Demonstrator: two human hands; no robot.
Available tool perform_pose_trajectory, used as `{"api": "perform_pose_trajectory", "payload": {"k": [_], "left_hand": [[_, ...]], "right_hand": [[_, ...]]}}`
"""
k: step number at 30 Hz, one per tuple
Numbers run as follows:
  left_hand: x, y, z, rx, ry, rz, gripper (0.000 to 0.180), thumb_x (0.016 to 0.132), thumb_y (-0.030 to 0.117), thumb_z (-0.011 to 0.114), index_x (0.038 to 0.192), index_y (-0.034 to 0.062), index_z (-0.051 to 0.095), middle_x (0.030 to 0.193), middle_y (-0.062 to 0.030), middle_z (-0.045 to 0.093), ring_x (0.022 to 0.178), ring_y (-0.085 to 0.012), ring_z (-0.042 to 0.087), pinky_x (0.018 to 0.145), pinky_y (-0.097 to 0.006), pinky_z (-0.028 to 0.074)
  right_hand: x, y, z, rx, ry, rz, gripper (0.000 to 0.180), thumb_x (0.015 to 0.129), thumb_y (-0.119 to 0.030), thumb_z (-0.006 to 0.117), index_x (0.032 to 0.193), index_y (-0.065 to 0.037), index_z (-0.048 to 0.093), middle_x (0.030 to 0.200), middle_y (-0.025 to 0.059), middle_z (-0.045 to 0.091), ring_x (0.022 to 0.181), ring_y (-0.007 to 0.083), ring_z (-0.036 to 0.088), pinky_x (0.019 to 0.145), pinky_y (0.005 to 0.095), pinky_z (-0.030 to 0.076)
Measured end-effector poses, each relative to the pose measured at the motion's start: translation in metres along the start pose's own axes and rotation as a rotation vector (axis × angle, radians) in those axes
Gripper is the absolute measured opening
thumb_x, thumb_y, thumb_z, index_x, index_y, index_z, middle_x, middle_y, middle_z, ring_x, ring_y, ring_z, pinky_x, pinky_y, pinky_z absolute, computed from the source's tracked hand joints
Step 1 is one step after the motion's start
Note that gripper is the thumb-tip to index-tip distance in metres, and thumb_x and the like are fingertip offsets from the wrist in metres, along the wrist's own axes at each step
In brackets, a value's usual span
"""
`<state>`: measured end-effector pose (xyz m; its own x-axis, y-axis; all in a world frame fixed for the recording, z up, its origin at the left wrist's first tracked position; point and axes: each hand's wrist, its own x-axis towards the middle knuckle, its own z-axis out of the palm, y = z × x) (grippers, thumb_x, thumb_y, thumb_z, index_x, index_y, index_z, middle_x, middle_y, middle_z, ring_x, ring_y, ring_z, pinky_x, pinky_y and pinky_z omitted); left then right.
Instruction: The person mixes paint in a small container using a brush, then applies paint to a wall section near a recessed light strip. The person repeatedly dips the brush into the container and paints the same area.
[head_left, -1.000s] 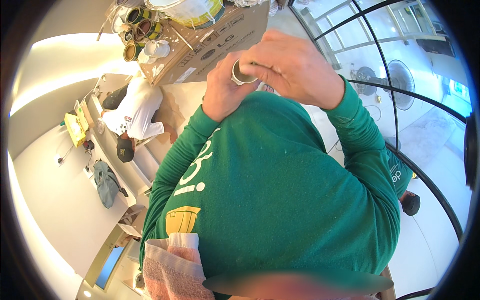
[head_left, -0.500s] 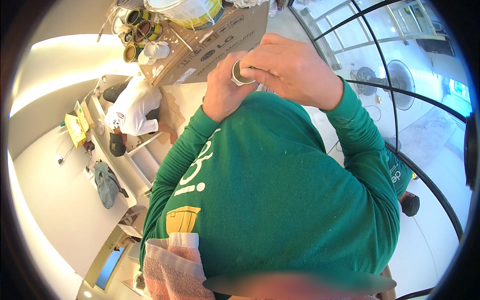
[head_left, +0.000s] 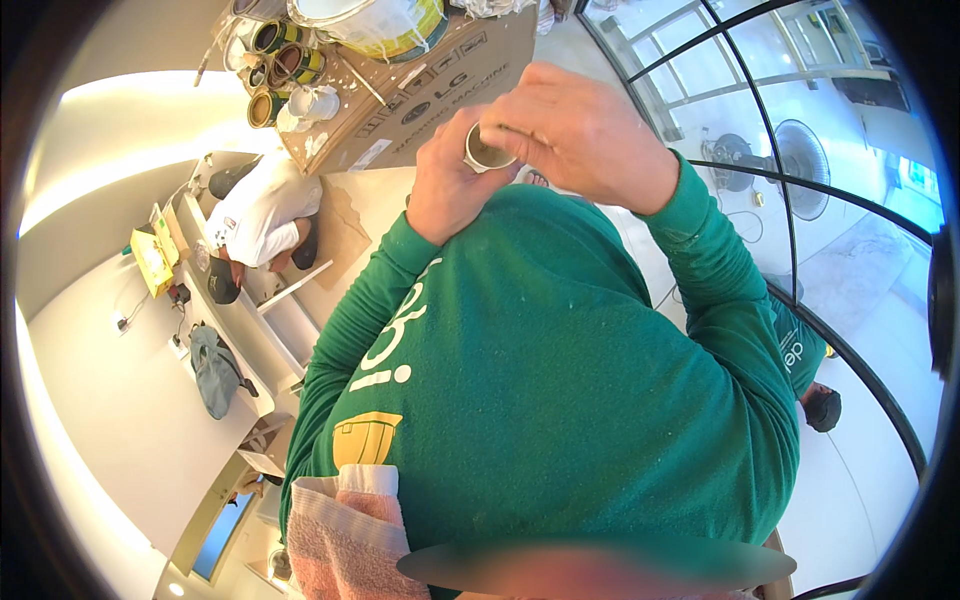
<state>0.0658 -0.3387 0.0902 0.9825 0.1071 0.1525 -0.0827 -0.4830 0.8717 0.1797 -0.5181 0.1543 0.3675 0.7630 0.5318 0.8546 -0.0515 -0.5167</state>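
In front of my chest, my left hand (head_left: 447, 180) is wrapped round a small round cup (head_left: 488, 160) with a pale rim. Its open mouth faces up toward me, and grey shows inside. Over the cup's far right rim, my right hand (head_left: 590, 138) is closed with its fingertips pressed together at the mouth. What those fingers hold, if anything, is hidden by the hand itself. Green long sleeves cover both my forearms.
Beyond my hands stands a large cardboard box (head_left: 420, 110) bearing a big paint bucket (head_left: 410, 35) and several small paint tins (head_left: 272, 38). A person in white (head_left: 262, 215) crouches at the left beside white boards. A black-framed glass partition (head_left: 790, 225) runs along the right.
My right hand has shifted slightly at the cup's mouth, showing more of its inside. The crouching person has drawn an arm in and lowered their head.
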Motion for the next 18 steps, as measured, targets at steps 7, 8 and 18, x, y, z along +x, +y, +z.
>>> {"api": "perform_pose_trajectory", "payload": {"k": [7,8,18], "left_hand": [[-0.0013,-0.0040,0.0001,-0.007,0.007,-0.001,0.056,0.079,0.014,0.087,0.130,0.0078,0.064,0.109,-0.0148,0.074,0.100,-0.0346,0.072,0.086,-0.043,0.057],[-0.0007,-0.0046,0.0002,-0.019,0.002,0.010,0.056,0.079,0.014,0.087,0.130,0.0078,0.064,0.109,-0.0149,0.074,0.100,-0.0345,0.072,0.086,-0.043,0.057],[0.0005,-0.0019,-0.0011,-0.039,-0.011,-0.016,0.054,0.080,0.013,0.086,0.129,0.0078,0.064,0.109,-0.0144,0.075,0.101,-0.0333,0.072,0.087,-0.042,0.058]], "right_hand": [[0.0007,-0.0036,0.0020,-0.016,0.031,0.024,0.008,0.093,-0.021,0.075,0.099,-0.015,0.074,0.084,0.0003,0.068,0.082,0.0240,0.062,0.068,0.0398,0.054],[0.0005,-0.0036,0.0017,0.021,0.035,0.034,0.008,0.093,-0.021,0.075,0.098,-0.015,0.074,0.083,0.0003,0.068,0.081,0.0240,0.062,0.068,0.0398,0.054],[0.0007,-0.0021,-0.0016,0.019,0.027,0.044,0.011,0.094,-0.023,0.075,0.100,-0.014,0.074,0.080,0.0017,0.066,0.079,0.0244,0.060,0.067,0.0405,0.052]]}}
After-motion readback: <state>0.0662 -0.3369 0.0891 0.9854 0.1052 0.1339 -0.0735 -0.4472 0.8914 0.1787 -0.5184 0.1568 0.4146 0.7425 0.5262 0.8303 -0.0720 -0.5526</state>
